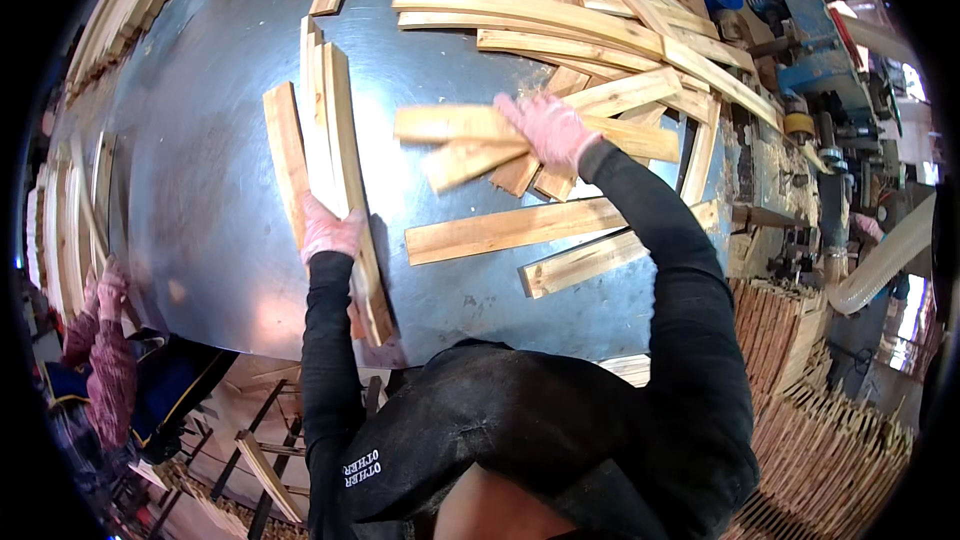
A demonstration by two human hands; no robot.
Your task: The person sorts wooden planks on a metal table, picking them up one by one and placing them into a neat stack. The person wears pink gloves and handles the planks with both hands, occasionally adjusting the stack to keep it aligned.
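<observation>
I have my left hand (333,230) wrapped across a fanned group of pale sawn planks (350,160), thumb side against the rightmost one and the rest of the hand toward the leftmost. The grip sits low on the group; their far ends spread ahead of it, and the rightmost reaches back past my wrist toward my body. Holding them across the width probably keeps the loose pieces together.

To the right of that grip and farther forward, my right hand (548,130) lies over a crossed cluster of shorter planks (463,123). The ends to its left are blurred, likely because the wood is in motion. The undersides of my fingers are hidden, so I cannot tell whether they pinch a plank or only press on it.

Just nearer to me than the right hand, a knotty board (500,230) lies flat on the metal tabletop (220,90), with a shorter board (585,265) beyond it on my side. Past the right hand, a heap of long battens (540,15) lies criss-crossed, probably left loose so single pieces can be reached easily.
</observation>
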